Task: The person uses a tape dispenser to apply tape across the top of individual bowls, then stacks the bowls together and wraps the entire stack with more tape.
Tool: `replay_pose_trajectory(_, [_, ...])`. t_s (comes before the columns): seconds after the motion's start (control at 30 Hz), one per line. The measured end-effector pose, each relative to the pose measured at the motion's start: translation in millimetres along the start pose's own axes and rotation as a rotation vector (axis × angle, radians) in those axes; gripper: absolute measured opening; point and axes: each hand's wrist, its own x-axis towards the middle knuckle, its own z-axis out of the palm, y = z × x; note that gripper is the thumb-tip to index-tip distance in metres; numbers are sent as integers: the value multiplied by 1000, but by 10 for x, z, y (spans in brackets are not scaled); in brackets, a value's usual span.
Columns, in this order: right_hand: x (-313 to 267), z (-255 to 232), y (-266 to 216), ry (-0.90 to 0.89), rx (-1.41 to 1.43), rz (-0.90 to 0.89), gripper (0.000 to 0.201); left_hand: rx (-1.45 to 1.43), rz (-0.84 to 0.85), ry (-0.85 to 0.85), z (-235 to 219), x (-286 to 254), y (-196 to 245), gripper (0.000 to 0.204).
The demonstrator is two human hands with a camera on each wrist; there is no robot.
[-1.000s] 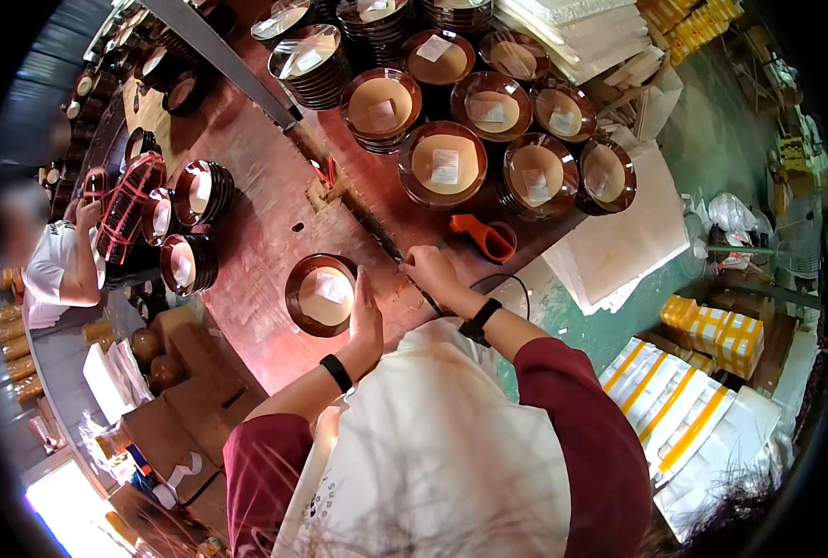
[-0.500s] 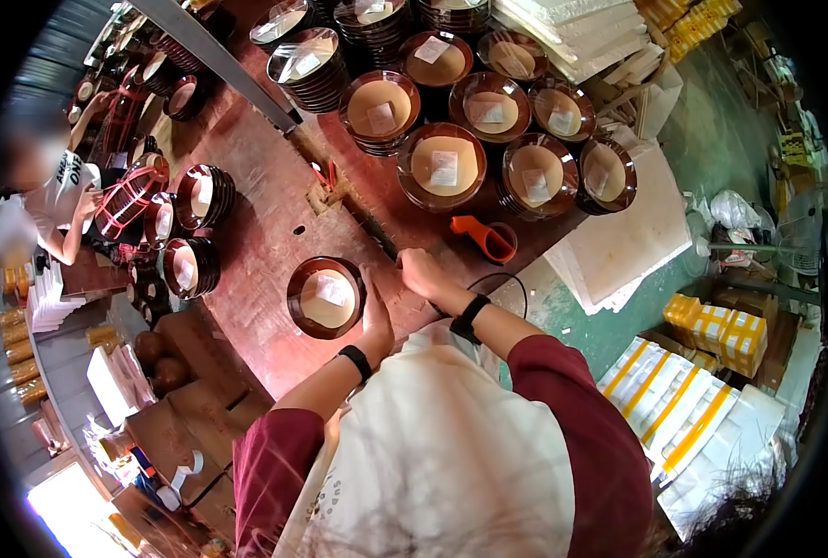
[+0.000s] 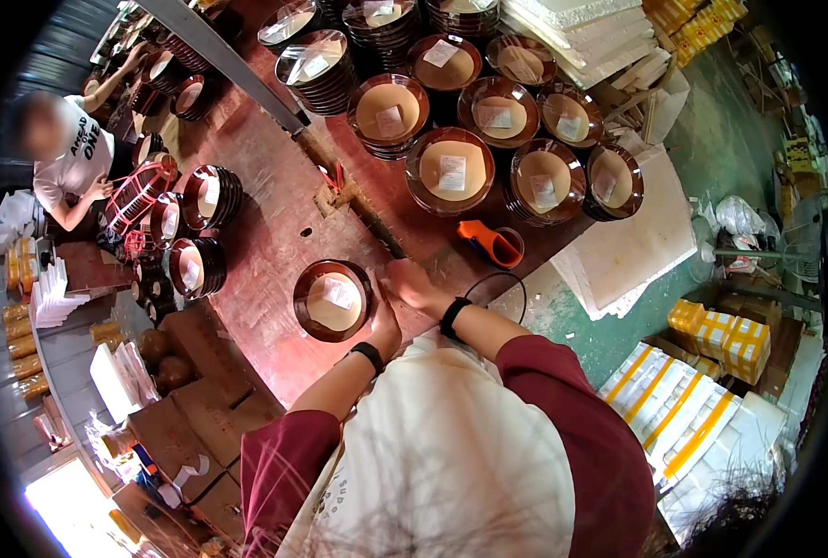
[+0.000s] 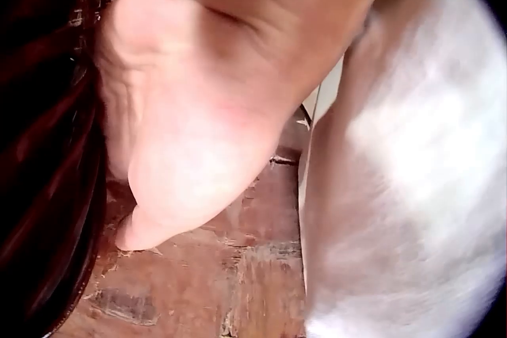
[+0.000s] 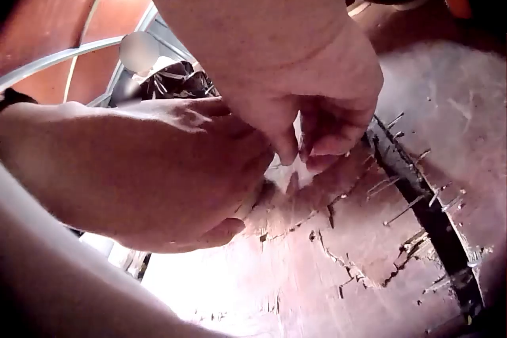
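A brown-rimmed bowl (image 3: pixel 332 300) with a pale inside and a paper label tops a dark stack on the reddish table, close to the worker. Along the stack's near side lies my left hand (image 3: pixel 383 325), its palm side right at the dark rims (image 4: pixel 51 156) in the left wrist view. Beside it, my right hand (image 3: pixel 417 285) has its thumb and fingers curled together, tips close to the left hand. A thin whitish strip (image 5: pixel 279 171) shows at the right fingertips; what it is I cannot tell. The left fingertips are partly hidden.
Several stacks of labelled bowls (image 3: pixel 451 172) stand at the back. A nail-studded dark strip (image 5: pixel 416 195) runs along the table beside my right hand. Nearby lies an orange tool (image 3: pixel 491 244) with a round opening. Another person (image 3: pixel 74 153) stands at left among bowl stacks; boxes (image 3: pixel 191 400) are below.
My right hand has moved left from the dark strip to my left hand. The left hand has shifted slightly right with the bowl. The other person has moved and now reaches toward the back.
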Motion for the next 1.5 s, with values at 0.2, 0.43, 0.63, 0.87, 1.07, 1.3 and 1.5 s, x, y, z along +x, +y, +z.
replay_pose_trajectory(0.2, [110,236,21,19,-69,10,22,1067,287,251,74,-10,-81,96])
replay_pose_trajectory(0.43, [165,168,-4,-33,-104,-62,20,-885,272,157,660,-722,-588,94])
replay_pose_trajectory(0.63, [233,407,42,-30,-113,-19,20,-2710,-834,385,1021,-1496,-472,32])
replay_pose_trajectory(0.87, [310,404,42,-87,-148,24,22,-2960,-1977,195,1318,-2007,290,13])
replay_pose_trajectory(1.07, [230,426,68,37,-71,-3,17,-2978,-2223,34,864,-1871,800,18])
replay_pose_trajectory(1.3, [234,621,119,142,30,-121,11,-2845,-2312,-343,529,-1325,989,52])
replay_pose_trajectory(1.5, [286,588,162,-409,973,328,26,-3094,-2509,-395,532,-1206,871,54])
